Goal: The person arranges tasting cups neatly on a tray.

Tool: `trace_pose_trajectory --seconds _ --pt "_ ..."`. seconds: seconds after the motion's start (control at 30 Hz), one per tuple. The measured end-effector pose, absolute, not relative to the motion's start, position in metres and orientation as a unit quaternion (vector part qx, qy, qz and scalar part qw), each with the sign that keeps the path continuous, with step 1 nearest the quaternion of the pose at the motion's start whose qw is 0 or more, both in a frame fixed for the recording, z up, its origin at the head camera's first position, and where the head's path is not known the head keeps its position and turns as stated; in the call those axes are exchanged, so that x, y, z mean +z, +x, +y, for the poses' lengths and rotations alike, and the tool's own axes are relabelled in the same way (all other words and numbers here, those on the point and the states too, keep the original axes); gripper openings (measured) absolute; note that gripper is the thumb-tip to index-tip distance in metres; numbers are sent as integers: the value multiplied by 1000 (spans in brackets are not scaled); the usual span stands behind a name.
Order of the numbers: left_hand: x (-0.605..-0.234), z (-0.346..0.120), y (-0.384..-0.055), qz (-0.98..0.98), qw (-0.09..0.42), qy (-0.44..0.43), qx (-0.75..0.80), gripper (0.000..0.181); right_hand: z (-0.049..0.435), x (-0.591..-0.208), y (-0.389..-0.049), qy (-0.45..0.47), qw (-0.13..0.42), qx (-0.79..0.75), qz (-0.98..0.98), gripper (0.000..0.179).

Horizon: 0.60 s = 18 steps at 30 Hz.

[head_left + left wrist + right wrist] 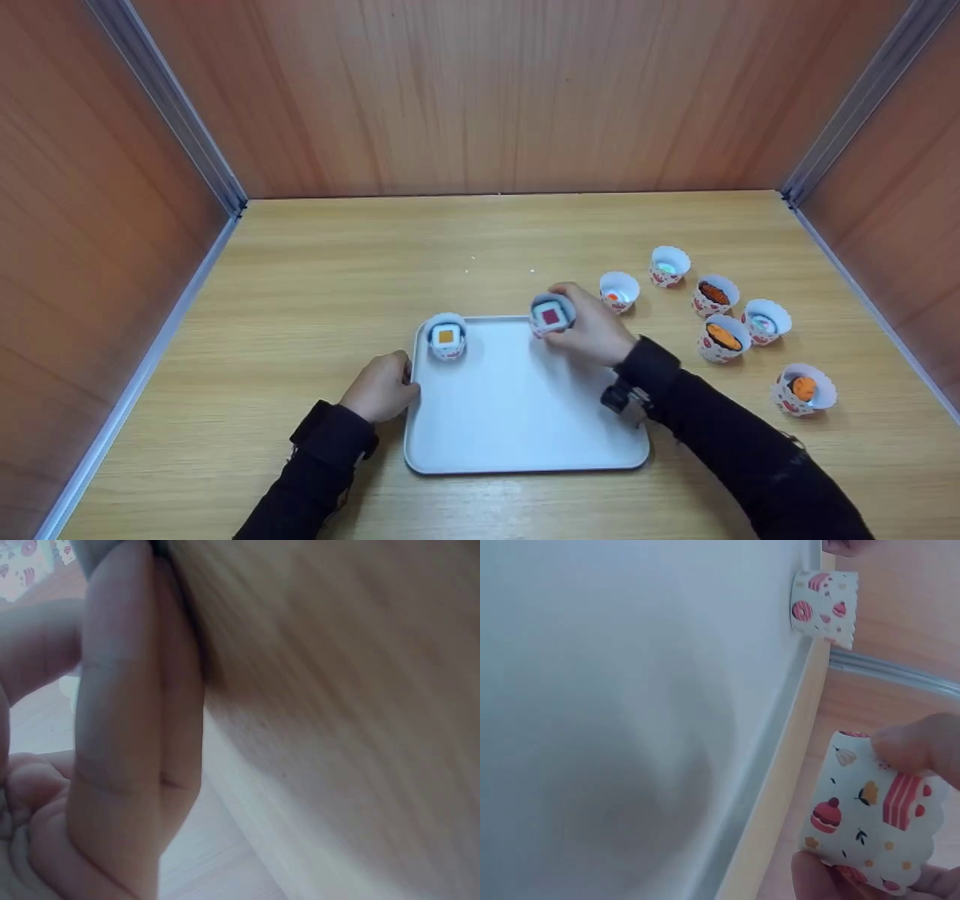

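My right hand [598,330] pinches a patterned paper baking cup [552,315] by its side, over the far middle of the white tray [517,412]. Inside that cup is a white square sushi-like piece with a dark red centre. The right wrist view shows thumb and fingers on opposite sides of the cup's wall [870,810]. A second paper cup [446,337], with a yellow-orange-centred piece, stands in the tray's far left corner. At the tray's left edge, my left hand [382,388] grips the rim between thumb and curled fingers [120,705].
Several more cups stand on the table right of the tray. They include a cup with an orange-topped piece [724,339], one with a reddish-brown piece [715,295] and one with an orange lump [803,390]. Wooden panels [495,97] wall the table at the back and sides.
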<state>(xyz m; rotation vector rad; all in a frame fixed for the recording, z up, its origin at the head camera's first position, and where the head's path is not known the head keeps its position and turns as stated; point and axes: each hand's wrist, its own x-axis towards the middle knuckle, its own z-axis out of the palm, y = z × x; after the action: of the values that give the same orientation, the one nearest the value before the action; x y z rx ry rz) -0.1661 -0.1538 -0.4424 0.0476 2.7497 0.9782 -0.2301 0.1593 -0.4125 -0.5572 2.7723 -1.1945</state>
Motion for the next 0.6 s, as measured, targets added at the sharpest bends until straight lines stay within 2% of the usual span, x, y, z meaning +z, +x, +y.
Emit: trace_pose_trajectory --seconds 0.33,0.6 --pt "-440 -153 -167 934 123 9 335 8 110 -425 -239 -201 99 -365 904 63" --pt "-442 -154 -167 933 121 3 340 9 93 -433 -240 -201 131 -342 908 65"
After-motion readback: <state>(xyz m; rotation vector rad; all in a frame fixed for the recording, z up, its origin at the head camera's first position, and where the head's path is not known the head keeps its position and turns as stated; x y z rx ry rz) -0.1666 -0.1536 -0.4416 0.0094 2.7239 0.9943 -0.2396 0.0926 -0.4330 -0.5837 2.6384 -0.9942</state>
